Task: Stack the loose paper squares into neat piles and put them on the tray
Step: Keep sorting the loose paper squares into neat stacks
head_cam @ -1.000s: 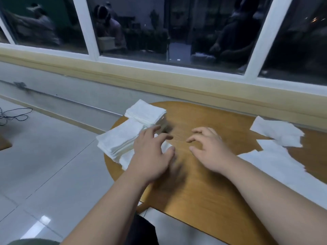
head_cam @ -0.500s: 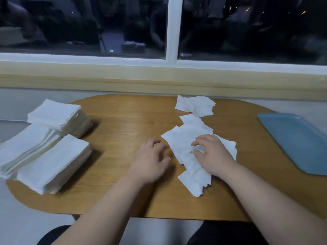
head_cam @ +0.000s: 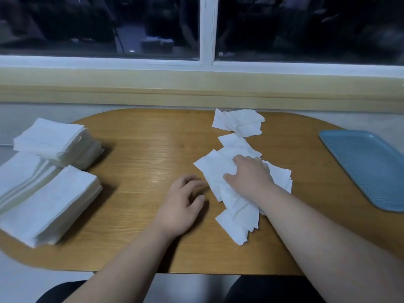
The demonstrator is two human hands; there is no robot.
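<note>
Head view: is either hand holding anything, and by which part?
Right hand grips the loose squares from above, at the heap's middle, on the table. Left hand holds nothing.

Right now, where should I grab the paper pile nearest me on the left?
Probably squeeze the pile by its two long sides, coming down from above: it lies flat on the table, a thick rectangle of loose sheets that could slide.
</note>
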